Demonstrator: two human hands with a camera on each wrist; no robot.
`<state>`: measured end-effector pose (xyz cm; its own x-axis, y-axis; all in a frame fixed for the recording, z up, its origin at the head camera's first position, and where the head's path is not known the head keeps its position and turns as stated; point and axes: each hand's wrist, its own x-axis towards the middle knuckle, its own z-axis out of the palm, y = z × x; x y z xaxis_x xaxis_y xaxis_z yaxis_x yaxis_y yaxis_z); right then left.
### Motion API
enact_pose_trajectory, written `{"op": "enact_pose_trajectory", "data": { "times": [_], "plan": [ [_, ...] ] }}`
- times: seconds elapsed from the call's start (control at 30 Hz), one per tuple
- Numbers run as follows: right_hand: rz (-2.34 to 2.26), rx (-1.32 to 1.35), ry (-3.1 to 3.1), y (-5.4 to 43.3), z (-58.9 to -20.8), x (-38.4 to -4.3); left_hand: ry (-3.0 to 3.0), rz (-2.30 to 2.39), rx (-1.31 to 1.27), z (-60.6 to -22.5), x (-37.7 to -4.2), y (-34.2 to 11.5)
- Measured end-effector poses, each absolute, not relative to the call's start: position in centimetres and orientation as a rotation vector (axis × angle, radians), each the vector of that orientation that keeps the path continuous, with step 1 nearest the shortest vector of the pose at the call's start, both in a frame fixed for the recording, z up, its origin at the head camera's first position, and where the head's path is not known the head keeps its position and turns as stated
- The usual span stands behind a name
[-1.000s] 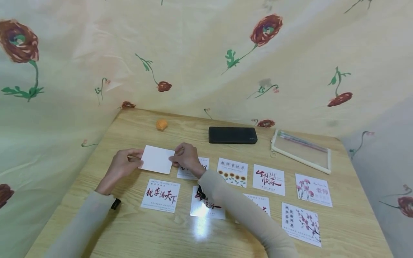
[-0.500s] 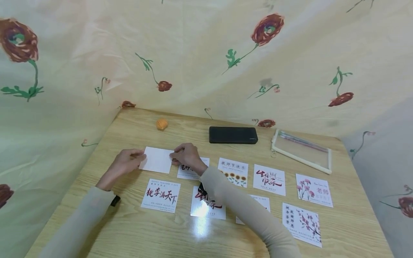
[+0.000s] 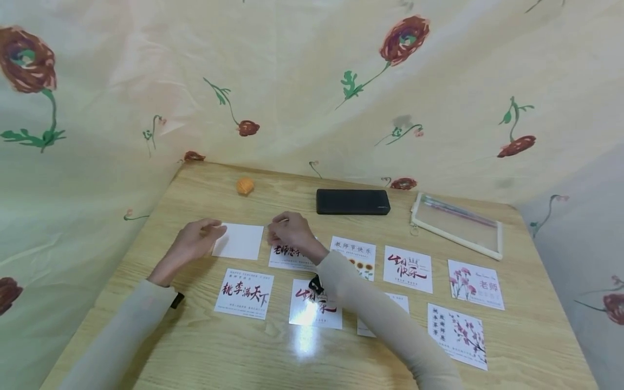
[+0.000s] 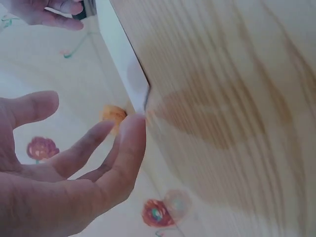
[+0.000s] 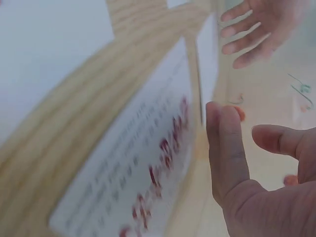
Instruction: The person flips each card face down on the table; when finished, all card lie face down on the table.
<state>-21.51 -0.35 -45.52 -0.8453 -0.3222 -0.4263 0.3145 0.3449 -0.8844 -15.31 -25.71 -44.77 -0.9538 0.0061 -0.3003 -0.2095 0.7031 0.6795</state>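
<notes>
A blank white card [image 3: 239, 241] lies on the wooden table at the left end of the back row of cards. My left hand [image 3: 192, 244] is at its left edge; in the left wrist view the fingertips [image 4: 132, 123] are by the card's corner, thumb apart from them. Whether they touch it I cannot tell. Just off the card's right side, my right hand [image 3: 294, 233] hovers over a card with dark lettering [image 3: 287, 252], partly covering it. Thumb and fingers [image 5: 229, 148] of that hand are parted, nothing between them in the right wrist view.
Several printed cards lie in two rows, among them a sunflower card [image 3: 361, 249], a carnation card [image 3: 475, 284] and a red-lettered card [image 3: 244, 292]. Behind them are a small orange object [image 3: 245, 186], a black case [image 3: 353, 202] and a clear zip pouch [image 3: 458, 225]. A flowered cloth [image 3: 292, 97] hangs behind.
The blank card, pinched and raised a second ago, now lies flat on the table. My right hand has let go of it and moved right; the left thumb and fingers have parted.
</notes>
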Motion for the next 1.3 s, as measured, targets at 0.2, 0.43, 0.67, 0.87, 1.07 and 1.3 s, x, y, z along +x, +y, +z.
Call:
{"op": "enact_pose_trajectory", "data": {
  "times": [0.2,0.43,0.67,0.87,1.07,1.3],
  "plan": [
    [-1.588,0.010,2.027,2.6,-44.6,-21.1,2.654,1.274,-0.122,-44.7,-14.8,-23.7],
    [-1.577,-0.020,2.072,7.0,-44.5,-19.9,2.607,1.353,0.036,-44.7,-14.2,-20.6],
    [-1.524,-0.061,2.118,10.4,-45.0,-18.6,2.533,1.322,0.151,-45.2,-13.9,-18.0],
    [-1.523,0.002,2.084,11.5,-45.2,-18.0,2.488,1.316,0.130,-45.6,-13.4,-16.2],
    [-1.585,0.072,1.992,11.7,-45.4,-17.2,2.498,1.309,0.150,-45.6,-12.8,-15.3],
    [-1.648,0.118,1.934,11.8,-45.7,-16.5,2.493,1.302,0.101,-45.4,-12.4,-14.7]
  ]
}}
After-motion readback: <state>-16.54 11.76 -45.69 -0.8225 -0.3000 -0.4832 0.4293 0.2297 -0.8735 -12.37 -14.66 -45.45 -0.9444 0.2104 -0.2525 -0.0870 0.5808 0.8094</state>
